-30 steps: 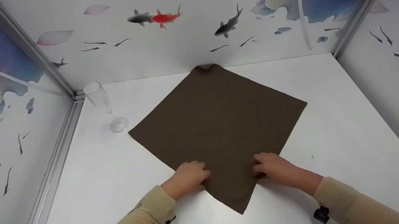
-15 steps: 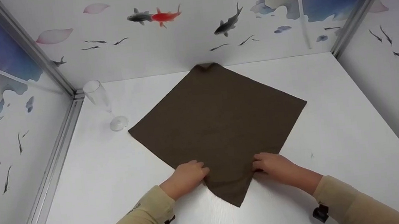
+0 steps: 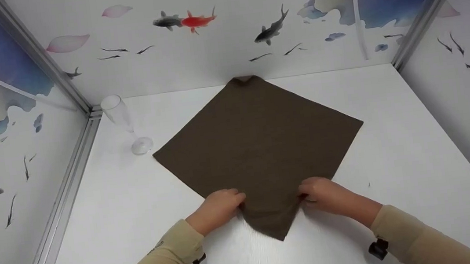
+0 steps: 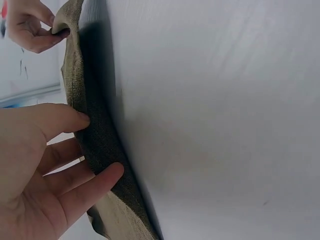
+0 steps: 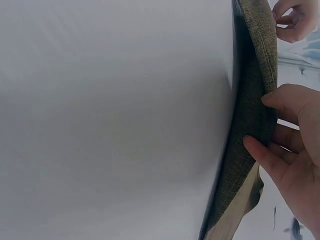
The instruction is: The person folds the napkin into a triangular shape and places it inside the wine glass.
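A dark brown cloth napkin [image 3: 257, 134] is spread as a diamond on the white table, its far corner against the back wall. My left hand [image 3: 220, 209] pinches its near left edge between thumb and fingers, and my right hand [image 3: 325, 194] pinches the near right edge. Between them the near corner droops toward me. In the left wrist view, the cloth edge [image 4: 102, 135] stands raised above the table, with the thumb on one side. From the right wrist, the cloth [image 5: 252, 95] likewise shows lifted, its underside in shadow.
A clear champagne flute [image 3: 120, 118] stands at the back left, near the napkin's left corner. White walls [image 3: 226, 57] printed with fish and petals enclose the table [image 3: 402, 166] at the back and both sides, joined by metal corner profiles [image 3: 50, 66].
The napkin's near corner has drawn away from me and its near part has begun to bow up. Both hands keep nearly the same places on the edges; the flute stays put.
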`<state>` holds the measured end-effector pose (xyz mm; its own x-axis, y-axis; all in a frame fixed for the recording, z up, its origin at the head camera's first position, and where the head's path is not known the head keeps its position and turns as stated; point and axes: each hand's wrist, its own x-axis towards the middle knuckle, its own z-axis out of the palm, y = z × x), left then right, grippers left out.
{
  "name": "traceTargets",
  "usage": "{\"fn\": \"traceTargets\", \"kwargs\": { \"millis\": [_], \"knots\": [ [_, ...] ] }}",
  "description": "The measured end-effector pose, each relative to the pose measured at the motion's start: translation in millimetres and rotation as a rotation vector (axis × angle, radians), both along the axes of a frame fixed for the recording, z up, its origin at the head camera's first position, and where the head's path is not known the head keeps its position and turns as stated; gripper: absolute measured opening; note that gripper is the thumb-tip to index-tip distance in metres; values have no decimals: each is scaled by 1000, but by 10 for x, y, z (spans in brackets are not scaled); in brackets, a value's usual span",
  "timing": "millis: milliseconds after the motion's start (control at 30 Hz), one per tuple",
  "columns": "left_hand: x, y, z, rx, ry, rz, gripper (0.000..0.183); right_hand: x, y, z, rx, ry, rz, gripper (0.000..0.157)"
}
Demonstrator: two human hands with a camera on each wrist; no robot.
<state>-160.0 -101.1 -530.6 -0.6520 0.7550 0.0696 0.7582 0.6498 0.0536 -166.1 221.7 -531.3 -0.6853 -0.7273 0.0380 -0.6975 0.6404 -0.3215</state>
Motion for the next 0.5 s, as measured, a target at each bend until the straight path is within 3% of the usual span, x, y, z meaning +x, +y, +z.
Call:
{"fn": "traceTargets", "kwargs": {
  "millis": [200,500],
  "knots": [
    [-20,1,34,36,-43,41,9,-13,22,68,-13,33,-6,20],
    [-32,-20,77,96,-97,62,7,-22,28,126,-73,36,-77,10]
  ]
}}
